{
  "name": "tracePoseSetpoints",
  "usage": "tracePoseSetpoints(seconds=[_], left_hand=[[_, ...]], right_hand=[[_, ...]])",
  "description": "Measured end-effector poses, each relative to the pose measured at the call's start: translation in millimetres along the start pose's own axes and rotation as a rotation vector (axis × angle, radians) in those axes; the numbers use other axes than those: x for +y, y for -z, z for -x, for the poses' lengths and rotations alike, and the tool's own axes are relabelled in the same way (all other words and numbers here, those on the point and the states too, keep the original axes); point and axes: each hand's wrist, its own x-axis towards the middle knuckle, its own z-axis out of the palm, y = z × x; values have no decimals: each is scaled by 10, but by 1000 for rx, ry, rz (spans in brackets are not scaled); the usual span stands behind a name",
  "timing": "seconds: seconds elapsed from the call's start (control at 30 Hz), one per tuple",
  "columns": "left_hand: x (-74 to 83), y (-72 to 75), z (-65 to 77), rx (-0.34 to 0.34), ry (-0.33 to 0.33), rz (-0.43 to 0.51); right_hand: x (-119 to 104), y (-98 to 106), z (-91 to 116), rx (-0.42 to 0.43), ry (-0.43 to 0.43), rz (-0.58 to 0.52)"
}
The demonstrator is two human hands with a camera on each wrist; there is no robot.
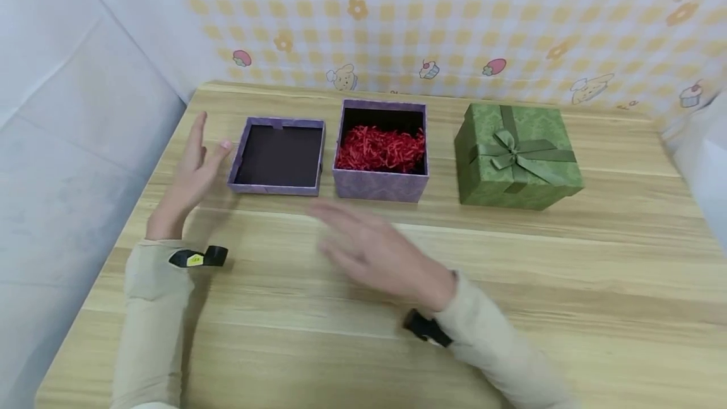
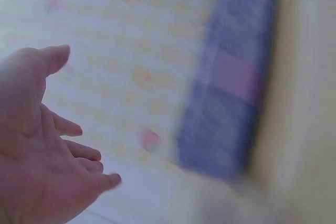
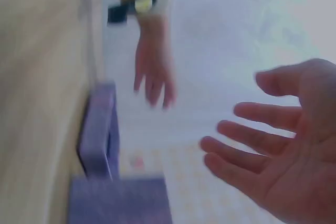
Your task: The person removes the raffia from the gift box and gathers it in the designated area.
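Note:
My left hand [image 1: 193, 178] is raised beside the left edge of a shallow purple box lid [image 1: 278, 156], which lies with its dark inside up. In the left wrist view that hand [image 2: 47, 145] has its fingers spread and holds nothing. My right hand [image 1: 375, 248], blurred in the head view, hovers in front of the lid and a purple box [image 1: 380, 186]. Red shredded paper [image 1: 380, 149] fills the bottom of this box. The right wrist view shows the right hand [image 3: 273, 140] with fingers extended and nothing held.
A green gift box [image 1: 517, 156] with a ribbon bow stands right of the purple box on the wooden table [image 1: 284, 302]. Behind the table hangs a yellow checked cloth [image 1: 392, 30]. A white sheet [image 1: 74, 144] covers the left side.

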Motion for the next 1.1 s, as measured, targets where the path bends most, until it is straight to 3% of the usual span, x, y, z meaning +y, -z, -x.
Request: tracePoseSetpoints(seconds=[0.1, 0.17, 0.27, 0.43, 0.6, 0.9, 1.1], left_hand=[[331, -44, 0, 14, -106, 5], [542, -109, -11, -23, -155, -4], [831, -296, -73, -101, -247, -82], [1162, -748, -252, -268, -427, -260], [1268, -1243, -448, -449, -497, -363], [1168, -1784, -778, -547, -420, -515], [1088, -1947, -865, -606, -369, -610]], right_hand=[[176, 304, 201, 258, 28, -24], [320, 415, 282, 407, -35, -27], [497, 482, 373, 511, -184, -87], [704, 446, 427, 501, -388, -196], [834, 430, 419, 470, -499, -188], [970, 420, 302, 404, -558, -103], [983, 412, 311, 362, -587, -116]])
